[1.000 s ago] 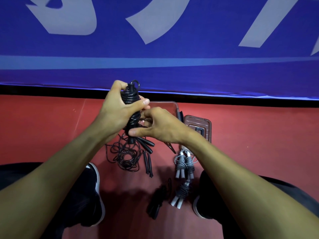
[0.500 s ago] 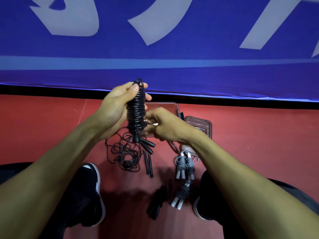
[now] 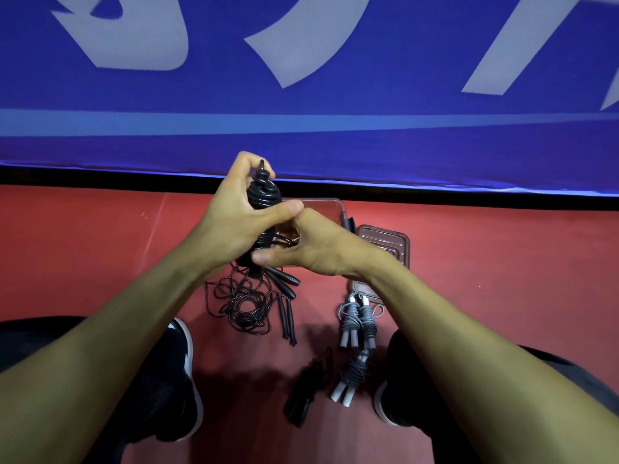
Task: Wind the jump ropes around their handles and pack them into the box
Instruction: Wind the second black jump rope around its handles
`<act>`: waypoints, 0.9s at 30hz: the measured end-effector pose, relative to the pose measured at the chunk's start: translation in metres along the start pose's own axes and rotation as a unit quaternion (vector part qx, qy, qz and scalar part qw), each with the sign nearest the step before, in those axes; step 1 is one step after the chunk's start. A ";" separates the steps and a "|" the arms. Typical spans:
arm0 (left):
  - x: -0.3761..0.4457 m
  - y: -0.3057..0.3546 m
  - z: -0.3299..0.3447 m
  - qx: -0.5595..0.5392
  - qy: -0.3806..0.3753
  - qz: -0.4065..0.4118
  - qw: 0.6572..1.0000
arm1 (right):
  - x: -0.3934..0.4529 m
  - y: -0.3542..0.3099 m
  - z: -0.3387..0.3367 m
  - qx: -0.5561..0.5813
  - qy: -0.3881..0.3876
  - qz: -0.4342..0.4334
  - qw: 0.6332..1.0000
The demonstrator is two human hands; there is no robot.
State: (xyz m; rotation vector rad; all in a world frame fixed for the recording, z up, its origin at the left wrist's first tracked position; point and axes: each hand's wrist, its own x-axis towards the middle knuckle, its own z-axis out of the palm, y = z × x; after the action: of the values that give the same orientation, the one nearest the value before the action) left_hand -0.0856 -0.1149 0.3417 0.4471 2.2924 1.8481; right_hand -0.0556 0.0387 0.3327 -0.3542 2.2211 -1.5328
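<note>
The jump rope [image 3: 263,195] being wound, black, was held upright above the red floor [image 3: 83,246], between the person's two forearms, with its coils stacked round the handles.

Nearest the camera, two dark shoes [image 3: 182,380] rested on the floor, one on each side. Between them lay a small black bundle [image 3: 303,395] and, just beside it to the right, a grey wound rope [image 3: 351,375] with pale handle ends. A second grey wound rope [image 3: 356,318] lay just beyond that one. To the left of it, a loose black rope [image 3: 243,301] lay in a tangle on the floor, its slim black handles [image 3: 286,296] beside the tangle.

Above the tangle, the left hand [image 3: 234,222] gripped the wound black rope, fingers curled behind the coils and the thumb pressed across the front. The right hand [image 3: 311,249] was curled at the lower part of the same rope, its thumb against the coils; what its fingers pinched could not be told.

Behind the hands, a clear box [image 3: 330,209] stood on the floor, partly hidden. A brownish lid [image 3: 385,239] lay just beside it to the right.

Farthest away, a blue banner [image 3: 335,95] with large white shapes stood along the edge of the floor.
</note>
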 end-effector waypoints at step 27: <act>-0.005 0.000 0.004 -0.073 -0.002 -0.020 0.997 | -0.002 0.004 -0.004 -0.103 0.046 -0.014 0.993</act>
State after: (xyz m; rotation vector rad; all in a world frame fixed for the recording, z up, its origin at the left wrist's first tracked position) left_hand -0.0798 -0.1131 0.3407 0.3809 2.1283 1.9749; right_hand -0.0558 0.0438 0.3300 -0.3831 2.4651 -1.3611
